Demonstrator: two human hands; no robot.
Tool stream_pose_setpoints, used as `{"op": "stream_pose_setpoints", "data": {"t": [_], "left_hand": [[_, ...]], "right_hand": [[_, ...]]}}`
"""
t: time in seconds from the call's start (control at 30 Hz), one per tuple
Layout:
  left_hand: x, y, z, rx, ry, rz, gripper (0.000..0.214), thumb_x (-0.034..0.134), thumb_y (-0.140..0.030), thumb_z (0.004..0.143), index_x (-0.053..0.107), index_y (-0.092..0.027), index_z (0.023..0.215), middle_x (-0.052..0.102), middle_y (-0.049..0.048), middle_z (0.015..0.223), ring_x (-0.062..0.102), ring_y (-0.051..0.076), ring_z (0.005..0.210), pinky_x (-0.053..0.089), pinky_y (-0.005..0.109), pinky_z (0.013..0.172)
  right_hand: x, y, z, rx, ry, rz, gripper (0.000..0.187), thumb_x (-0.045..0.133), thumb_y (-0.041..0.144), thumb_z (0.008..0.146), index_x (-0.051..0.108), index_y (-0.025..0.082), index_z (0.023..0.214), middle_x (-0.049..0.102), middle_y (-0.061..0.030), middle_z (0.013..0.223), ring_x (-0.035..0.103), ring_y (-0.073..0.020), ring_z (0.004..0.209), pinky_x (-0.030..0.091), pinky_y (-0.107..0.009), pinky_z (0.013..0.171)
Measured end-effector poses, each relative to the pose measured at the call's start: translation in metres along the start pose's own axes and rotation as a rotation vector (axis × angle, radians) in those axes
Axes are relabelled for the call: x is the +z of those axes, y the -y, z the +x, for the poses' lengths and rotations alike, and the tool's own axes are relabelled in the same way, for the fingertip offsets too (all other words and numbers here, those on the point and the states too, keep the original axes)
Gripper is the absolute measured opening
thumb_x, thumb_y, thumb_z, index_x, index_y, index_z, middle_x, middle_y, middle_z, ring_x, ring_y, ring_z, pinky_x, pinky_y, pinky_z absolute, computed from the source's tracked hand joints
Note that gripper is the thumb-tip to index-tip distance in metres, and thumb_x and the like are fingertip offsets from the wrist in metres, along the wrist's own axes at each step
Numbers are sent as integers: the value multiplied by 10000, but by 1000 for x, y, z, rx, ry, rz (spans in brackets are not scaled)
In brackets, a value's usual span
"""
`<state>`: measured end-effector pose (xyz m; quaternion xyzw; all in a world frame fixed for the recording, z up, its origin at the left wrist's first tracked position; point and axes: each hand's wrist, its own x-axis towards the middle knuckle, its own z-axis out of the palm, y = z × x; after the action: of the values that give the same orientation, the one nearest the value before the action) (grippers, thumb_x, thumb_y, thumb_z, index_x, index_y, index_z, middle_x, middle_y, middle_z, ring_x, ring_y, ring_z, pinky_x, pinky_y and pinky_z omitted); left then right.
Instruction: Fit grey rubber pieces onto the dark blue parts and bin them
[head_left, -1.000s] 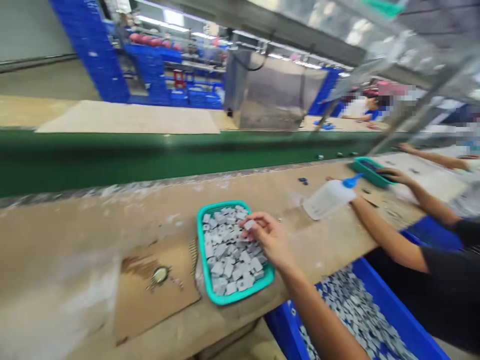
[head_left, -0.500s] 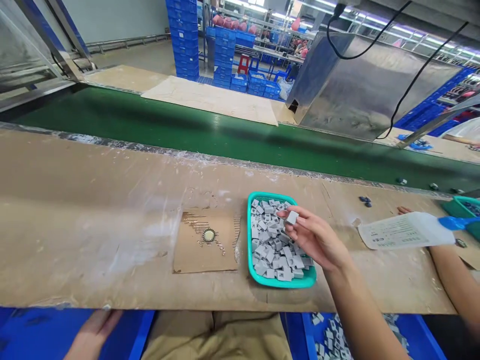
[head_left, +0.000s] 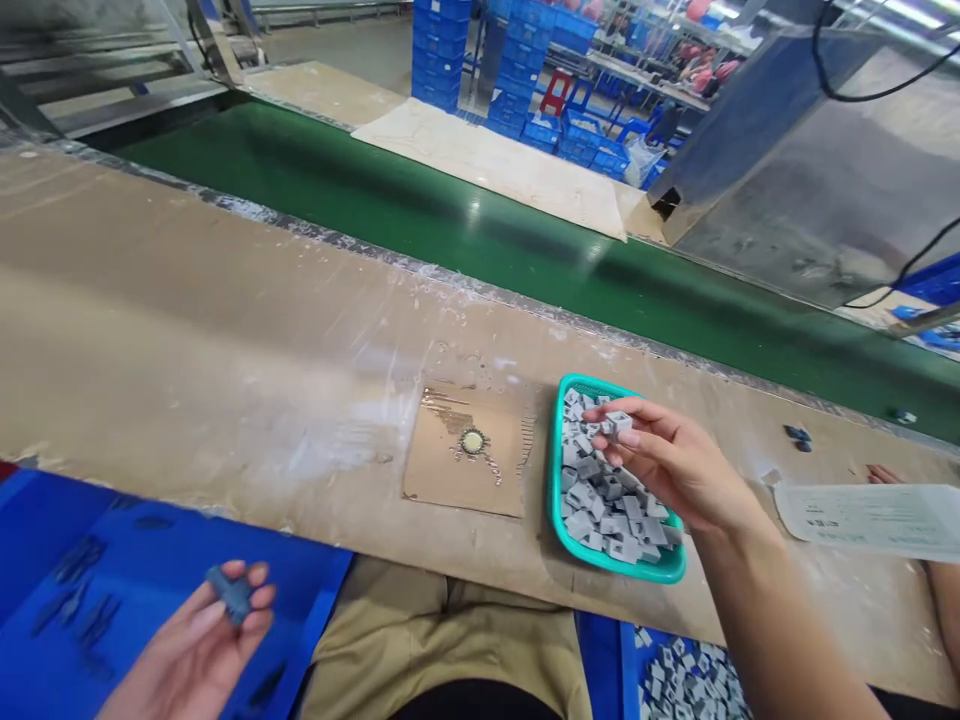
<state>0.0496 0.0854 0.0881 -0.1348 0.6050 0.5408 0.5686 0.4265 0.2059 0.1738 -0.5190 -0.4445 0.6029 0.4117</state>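
My right hand [head_left: 671,462] hovers over a teal tray [head_left: 556,490] full of several small grey blocks and pinches one grey block [head_left: 619,423] between thumb and fingers. My left hand [head_left: 196,650] is low at the left, palm up over a blue bin [head_left: 67,590], its fingers closed on a small dark blue part [head_left: 231,594]. A brown card [head_left: 466,465] with a small round metal piece [head_left: 472,440] on it lies on the bench just left of the tray.
A green conveyor belt [head_left: 465,225] runs behind the worn bench [head_left: 225,340]. A white squeeze bottle [head_left: 870,520] lies at the right, by another person's hand [head_left: 885,473]. A second blue bin [head_left: 675,675] of grey blocks sits below the bench edge. Stacked blue crates [head_left: 450,50] stand far back.
The view swung left and down. My left hand came up into sight with the dark blue part. My right hand still pinches a grey block over the tray.
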Motion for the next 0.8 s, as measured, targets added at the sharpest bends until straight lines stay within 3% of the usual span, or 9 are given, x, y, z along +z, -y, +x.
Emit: {"op": "stream_pose_setpoints", "data": {"t": [0.13, 0.23, 0.33, 0.57, 0.8], "left_hand": [[39, 9, -35, -19, 385, 62, 280, 799, -136, 532, 684, -183, 784, 630, 17, 787, 572, 139, 690, 519, 175, 569], [69, 20, -48, -53, 576, 41, 260, 771, -204, 641, 694, -166, 886, 614, 34, 829, 559, 110, 712, 500, 144, 586], [89, 31, -50, -79, 726, 42, 247, 683, -224, 764, 668, -153, 1000, 601, 37, 833, 560, 101, 761, 506, 149, 663], [100, 57, -37, -46, 817, 94, 218, 633, -229, 817, 655, -145, 1017, 629, 61, 922, 583, 96, 796, 504, 159, 721], [103, 61, -33, -30, 810, 56, 190, 667, -196, 783, 681, -139, 964, 661, 54, 867, 621, 122, 809, 514, 193, 783]], "right_hand": [[23, -5, 12, -117, 7, -389, 319, 715, 378, 715, 672, 214, 985, 665, -58, 853, 619, -193, 751, 517, -333, 687], [42, -13, 19, -299, 9, -781, 259, 665, 371, 755, 678, 215, 961, 664, -67, 879, 610, -216, 791, 496, -345, 701], [59, -20, 24, -422, 75, -1009, 179, 601, 316, 800, 679, 210, 921, 664, -62, 826, 607, -199, 723, 487, -332, 676], [75, -40, 41, -512, 226, -1136, 164, 575, 234, 829, 687, 191, 941, 663, -70, 916, 624, -216, 828, 498, -327, 733], [79, -39, 46, -435, 259, -1070, 160, 599, 254, 806, 700, 208, 921, 666, -73, 901, 626, -228, 810, 509, -360, 731]]}}
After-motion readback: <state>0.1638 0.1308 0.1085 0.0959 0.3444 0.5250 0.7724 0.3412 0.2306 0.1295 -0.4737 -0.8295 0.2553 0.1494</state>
